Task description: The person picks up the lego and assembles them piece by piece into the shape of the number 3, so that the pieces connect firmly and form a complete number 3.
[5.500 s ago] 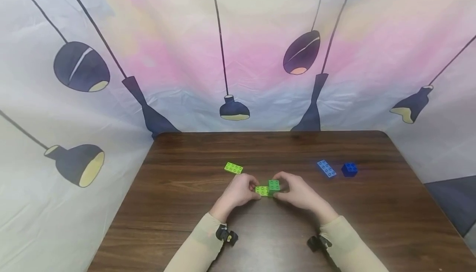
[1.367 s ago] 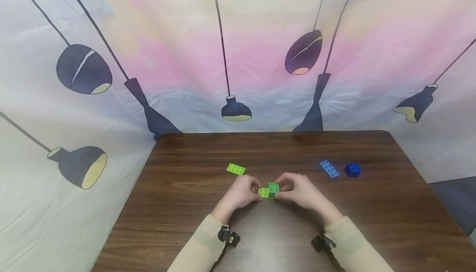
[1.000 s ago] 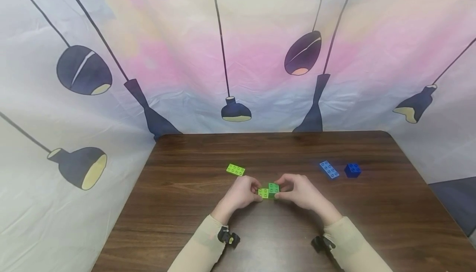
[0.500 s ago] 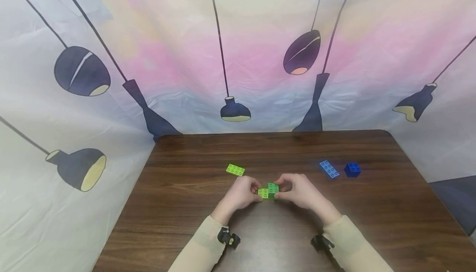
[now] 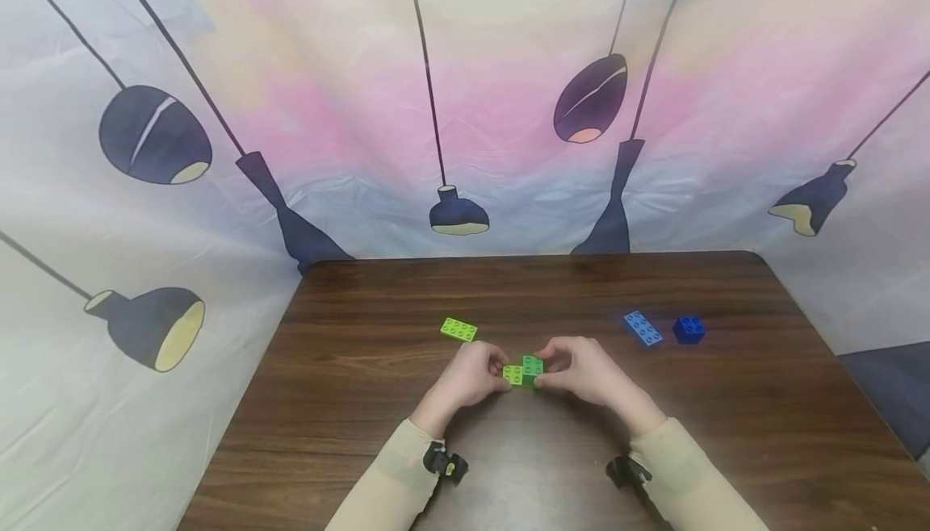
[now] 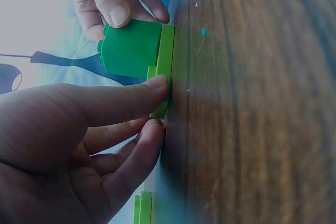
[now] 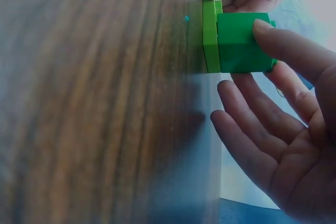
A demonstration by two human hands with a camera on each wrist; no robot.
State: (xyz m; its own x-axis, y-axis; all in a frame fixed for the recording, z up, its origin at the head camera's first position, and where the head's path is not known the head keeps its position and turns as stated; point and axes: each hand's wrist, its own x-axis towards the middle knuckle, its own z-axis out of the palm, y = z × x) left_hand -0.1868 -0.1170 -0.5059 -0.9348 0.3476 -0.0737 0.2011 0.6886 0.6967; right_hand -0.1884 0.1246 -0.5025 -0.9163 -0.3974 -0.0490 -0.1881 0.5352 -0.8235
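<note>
A green brick sits on the right half of a lime-green plate brick near the middle of the table. My left hand pinches the left end of the plate, thumb on its near edge and fingers behind. From the other side my right hand grips the green brick between thumb and index finger; its other fingers extend loosely below in the right wrist view. A thin dark line runs between brick and plate in the left wrist view. Whether they are fully pressed together I cannot tell.
Behind my left hand lies another lime-green plate brick. A light-blue plate brick and a dark-blue brick lie back right. The wooden table ends at a lamp-patterned cloth.
Compared with several seconds ago, the right fingers are drawn in closer round the green brick, and less of the plate shows beside it. Over the last second the hands stay nearly still.
</note>
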